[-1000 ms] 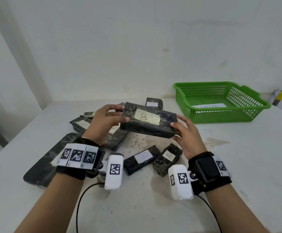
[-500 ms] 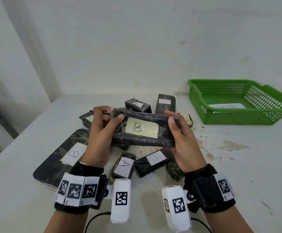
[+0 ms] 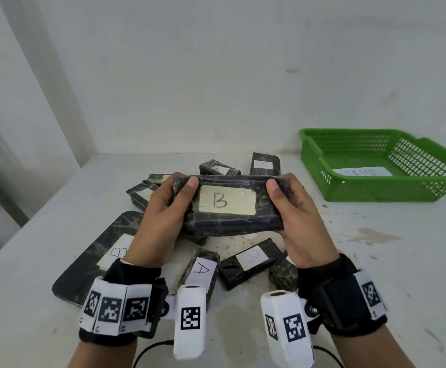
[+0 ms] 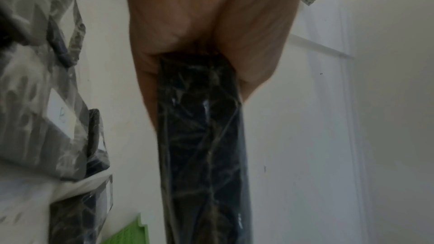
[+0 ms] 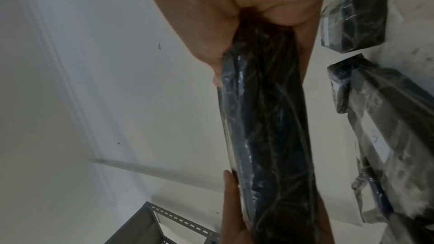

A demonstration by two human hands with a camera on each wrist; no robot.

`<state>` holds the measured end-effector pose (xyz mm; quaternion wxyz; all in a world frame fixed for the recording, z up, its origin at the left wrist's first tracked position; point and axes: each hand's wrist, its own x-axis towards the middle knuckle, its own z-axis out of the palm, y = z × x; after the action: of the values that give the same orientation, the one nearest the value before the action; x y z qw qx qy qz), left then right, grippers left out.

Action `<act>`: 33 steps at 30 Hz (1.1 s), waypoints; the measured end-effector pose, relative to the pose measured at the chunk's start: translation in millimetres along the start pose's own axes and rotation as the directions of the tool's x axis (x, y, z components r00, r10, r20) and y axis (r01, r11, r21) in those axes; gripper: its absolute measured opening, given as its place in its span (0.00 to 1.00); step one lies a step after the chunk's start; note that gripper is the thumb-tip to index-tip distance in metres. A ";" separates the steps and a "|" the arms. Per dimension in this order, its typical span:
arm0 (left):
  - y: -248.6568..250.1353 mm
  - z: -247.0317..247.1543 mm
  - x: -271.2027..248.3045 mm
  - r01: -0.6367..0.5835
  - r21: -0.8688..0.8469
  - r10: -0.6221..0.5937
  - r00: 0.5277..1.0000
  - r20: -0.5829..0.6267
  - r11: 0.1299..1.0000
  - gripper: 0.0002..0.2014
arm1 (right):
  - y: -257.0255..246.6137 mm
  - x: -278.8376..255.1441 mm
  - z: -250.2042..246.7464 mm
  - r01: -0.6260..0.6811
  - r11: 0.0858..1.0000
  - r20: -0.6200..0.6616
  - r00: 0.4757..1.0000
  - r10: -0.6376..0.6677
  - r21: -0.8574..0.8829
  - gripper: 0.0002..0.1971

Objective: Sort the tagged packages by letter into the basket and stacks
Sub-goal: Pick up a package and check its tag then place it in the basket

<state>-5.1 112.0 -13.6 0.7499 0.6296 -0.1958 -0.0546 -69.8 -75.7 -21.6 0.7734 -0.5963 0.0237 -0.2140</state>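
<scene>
Head view shows the white counter (image 3: 375, 274) first, with the green basket (image 3: 375, 192) at its far right, holding a white paper with writing too small to read. On the left lies the large flat package tagged B (image 3: 94, 256), and around the middle a loose pile of smaller black wrapped packages. One of them near the front is tagged A (image 3: 200, 272), and one beside it is tagged B (image 3: 251, 258).

Above this pile, the held package tagged B (image 3: 227, 205) is in the air, label up and toward the person. The left hand (image 3: 160, 221) grips its left end and the right hand (image 3: 301, 224) grips its right end, each with the thumb on top and the fingers under.

I judge the step is reading the letter and choosing the place. To do it well, the package should probably go with the other B pieces, perhaps on the large flat one, which makes a broad base. It is better to keep both grips until the package lies flat, because the shiny wrap may slip. The label should stay up, so the letter can be checked later.
</scene>
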 end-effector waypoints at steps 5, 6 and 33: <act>18.1 3.0 9.5 -0.080 0.034 0.078 0.995 0.054 0.996 0.17 | -17.5 11.1 1.0 -0.034 0.999 0.054 0.998 0.034 0.007 0.04; 21.5 4.7 12.2 -0.116 0.049 0.113 0.992 0.056 0.992 0.18 | -23.7 13.6 3.4 -0.026 1.000 0.056 0.998 0.026 0.000 0.06; 81.5 36.5 24.0 -0.360 0.057 0.358 0.933 0.042 0.931 0.10 | -90.6 22.3 21.9 0.285 0.946 -0.032 0.956 -0.293 -0.157 0.18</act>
<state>-9.8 86.9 75.3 0.7238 0.6057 -0.3207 0.0799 -70.6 -81.6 74.0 0.6855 -0.6438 -0.0267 -0.3389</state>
